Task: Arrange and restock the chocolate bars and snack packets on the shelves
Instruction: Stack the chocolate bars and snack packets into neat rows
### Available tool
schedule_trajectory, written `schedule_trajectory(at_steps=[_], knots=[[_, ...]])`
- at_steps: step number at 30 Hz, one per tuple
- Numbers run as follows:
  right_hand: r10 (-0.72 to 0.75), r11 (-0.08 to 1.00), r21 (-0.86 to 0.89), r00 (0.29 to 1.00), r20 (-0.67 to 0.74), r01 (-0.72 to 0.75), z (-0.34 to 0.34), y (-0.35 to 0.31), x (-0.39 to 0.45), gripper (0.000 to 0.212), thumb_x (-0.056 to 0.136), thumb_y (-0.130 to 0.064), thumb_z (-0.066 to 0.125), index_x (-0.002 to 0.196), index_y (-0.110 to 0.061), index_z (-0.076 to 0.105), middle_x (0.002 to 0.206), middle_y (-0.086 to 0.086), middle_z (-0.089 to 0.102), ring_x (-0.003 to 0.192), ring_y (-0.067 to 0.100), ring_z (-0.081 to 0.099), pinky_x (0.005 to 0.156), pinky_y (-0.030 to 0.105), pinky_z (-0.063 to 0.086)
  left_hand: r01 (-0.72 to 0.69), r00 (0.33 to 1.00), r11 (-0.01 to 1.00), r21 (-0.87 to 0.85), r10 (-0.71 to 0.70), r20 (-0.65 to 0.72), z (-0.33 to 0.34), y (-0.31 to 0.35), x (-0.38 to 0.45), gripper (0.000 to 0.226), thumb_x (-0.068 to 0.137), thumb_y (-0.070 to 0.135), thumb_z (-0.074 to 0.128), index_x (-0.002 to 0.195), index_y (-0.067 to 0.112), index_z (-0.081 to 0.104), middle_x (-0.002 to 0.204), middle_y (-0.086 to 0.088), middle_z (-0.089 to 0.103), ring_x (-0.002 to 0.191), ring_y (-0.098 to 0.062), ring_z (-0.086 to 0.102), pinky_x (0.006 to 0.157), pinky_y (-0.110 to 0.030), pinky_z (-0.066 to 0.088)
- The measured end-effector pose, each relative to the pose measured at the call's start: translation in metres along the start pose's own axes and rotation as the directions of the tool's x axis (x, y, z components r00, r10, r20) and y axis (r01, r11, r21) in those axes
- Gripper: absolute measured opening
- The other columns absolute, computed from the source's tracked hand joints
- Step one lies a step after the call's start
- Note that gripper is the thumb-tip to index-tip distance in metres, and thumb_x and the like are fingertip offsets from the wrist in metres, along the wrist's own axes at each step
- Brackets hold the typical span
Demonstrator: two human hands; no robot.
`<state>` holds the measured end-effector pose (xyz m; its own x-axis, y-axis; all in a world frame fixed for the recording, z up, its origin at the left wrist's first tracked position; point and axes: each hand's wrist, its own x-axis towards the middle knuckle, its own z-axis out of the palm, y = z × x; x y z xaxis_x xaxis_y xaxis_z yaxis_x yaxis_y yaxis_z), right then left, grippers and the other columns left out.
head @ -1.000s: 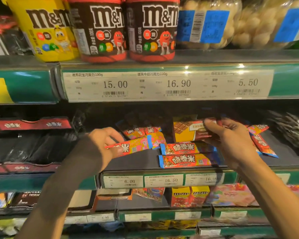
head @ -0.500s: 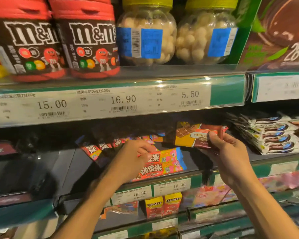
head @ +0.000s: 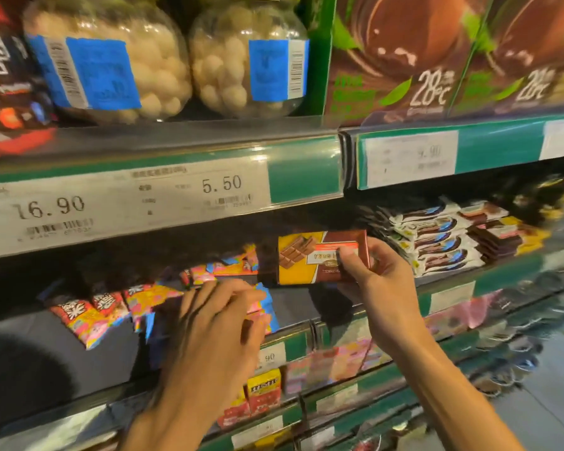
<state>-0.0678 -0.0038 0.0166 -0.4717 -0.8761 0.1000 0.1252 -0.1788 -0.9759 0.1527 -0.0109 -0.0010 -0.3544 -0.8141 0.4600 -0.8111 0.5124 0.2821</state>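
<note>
I am facing the middle shelf (head: 306,340), its dark deck running under the price rail, with the stack of dark-and-white wrapped bars (head: 437,242) lying at its right end and the two clear jars (head: 176,60) of pale balls standing on the shelf above. Across the deck the pink-and-orange snack packets (head: 111,307) are lying scattered and skewed rather than in a row.

My right hand (head: 381,288) is gripping the brown-and-yellow chocolate bar (head: 319,257), thumb on its face and fingers curled behind, holding it up just above the deck and beside the packets. My left hand (head: 215,327) is reaching onto the nearest packets with fingers bent over them; motion blur means I cannot tell whether it is pinching one or only pressing on them.

I judge I am mid-sort, clearing room for the bar. Next, the packets need gathering leftward into a squared pile, then the bar setting down flat in the freed gap, face forward.
</note>
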Motion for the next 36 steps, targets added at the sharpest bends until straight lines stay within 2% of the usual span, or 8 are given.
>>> schedule_trajectory(at_steps=[5, 8, 11, 16, 20, 26, 32, 36], knots=[[-0.118, 0.993, -0.019, 0.993, -0.012, 0.118, -0.058, -0.017, 0.007, 0.013, 0.092, -0.014, 0.067, 0.105, -0.010, 0.068, 0.094, 0.013, 0.075, 0.091, 0.035, 0.072, 0.078, 0.053, 0.060, -0.113, 0.994, 0.993, 0.024, 0.113, -0.007, 0.051, 0.073, 0.011, 0.033, 0.084, 0.046, 0.045, 0.103, 0.029, 0.068, 0.104, 0.013, 0.061, 0.101, -0.010, 0.049, 0.089, -0.029, 0.032], [-0.160, 0.985, -0.056, 0.987, 0.001, 0.160, -0.117, -0.032, 0.015, 0.014, 0.093, -0.020, 0.068, 0.103, -0.011, 0.069, 0.096, 0.012, 0.075, 0.093, 0.033, 0.072, 0.087, 0.052, 0.056, -0.126, 0.992, 0.989, 0.072, 0.126, -0.001, 0.087, 0.115, 0.022, 0.036, 0.082, 0.044, 0.044, 0.103, 0.026, 0.069, 0.103, 0.008, 0.063, 0.100, -0.016, 0.051, 0.087, -0.033, 0.034], [-0.185, 0.980, -0.079, 0.982, -0.031, 0.182, -0.174, -0.047, 0.032, 0.013, 0.092, -0.020, 0.068, 0.102, -0.011, 0.069, 0.094, 0.012, 0.075, 0.091, 0.031, 0.072, 0.086, 0.050, 0.057, -0.128, 0.992, 0.984, 0.127, 0.128, 0.010, 0.116, 0.151, 0.033, 0.039, 0.083, 0.043, 0.042, 0.106, 0.024, 0.067, 0.104, 0.007, 0.061, 0.100, -0.018, 0.050, 0.090, -0.034, 0.033], [-0.154, 0.986, -0.083, 0.985, -0.080, 0.148, -0.260, -0.062, 0.073, 0.011, 0.092, -0.015, 0.067, 0.101, -0.009, 0.069, 0.093, 0.012, 0.075, 0.090, 0.031, 0.073, 0.084, 0.046, 0.057, -0.098, 0.988, 0.986, 0.136, 0.112, -0.103, 0.150, 0.214, 0.048, 0.043, 0.084, 0.038, 0.042, 0.112, 0.019, 0.068, 0.107, -0.001, 0.063, 0.099, -0.024, 0.052, 0.091, -0.039, 0.034], [-0.124, 0.987, -0.121, 0.984, -0.126, 0.109, -0.308, -0.064, 0.107, 0.010, 0.092, -0.016, 0.068, 0.101, -0.012, 0.067, 0.094, 0.013, 0.075, 0.090, 0.031, 0.073, 0.081, 0.043, 0.059, -0.153, 0.969, 0.975, 0.162, 0.181, -0.171, 0.174, 0.244, 0.061, 0.043, 0.084, 0.032, 0.044, 0.112, 0.015, 0.071, 0.106, -0.005, 0.064, 0.099, -0.026, 0.051, 0.088, -0.041, 0.036], [-0.081, 0.981, -0.189, 0.978, -0.194, 0.044, -0.334, -0.059, 0.151, 0.025, 0.088, -0.021, 0.074, 0.102, -0.026, 0.054, 0.099, 0.008, 0.072, 0.085, 0.021, 0.073, 0.080, 0.046, 0.061, -0.222, 0.940, 0.956, 0.192, 0.262, -0.219, 0.197, 0.257, 0.078, 0.046, 0.097, 0.032, 0.032, 0.107, 0.013, 0.073, 0.103, -0.006, 0.065, 0.097, -0.027, 0.054, 0.087, -0.041, 0.037], [-0.123, 0.954, -0.289, 0.983, -0.136, 0.079, -0.333, -0.052, 0.165, 0.024, 0.088, -0.026, 0.074, 0.096, -0.040, 0.056, 0.097, 0.006, 0.073, 0.087, 0.024, 0.073, 0.077, 0.053, 0.060, -0.309, 0.925, 0.928, 0.206, 0.344, -0.163, 0.202, 0.258, 0.093, 0.037, 0.088, 0.024, 0.043, 0.107, 0.014, 0.073, 0.098, -0.002, 0.063, 0.088, -0.026, 0.060, 0.078, -0.039, 0.040], [-0.105, 0.970, -0.229, 0.990, -0.096, 0.080, -0.327, -0.053, 0.162, 0.021, 0.092, -0.020, 0.069, 0.106, -0.027, 0.055, 0.091, 0.008, 0.075, 0.084, 0.026, 0.074, 0.075, 0.047, 0.061, -0.294, 0.938, 0.950, 0.101, 0.307, -0.163, 0.194, 0.262, 0.099, 0.033, 0.088, 0.030, 0.046, 0.101, 0.017, 0.074, 0.095, 0.002, 0.063, 0.088, -0.022, 0.058, 0.080, -0.035, 0.037]])
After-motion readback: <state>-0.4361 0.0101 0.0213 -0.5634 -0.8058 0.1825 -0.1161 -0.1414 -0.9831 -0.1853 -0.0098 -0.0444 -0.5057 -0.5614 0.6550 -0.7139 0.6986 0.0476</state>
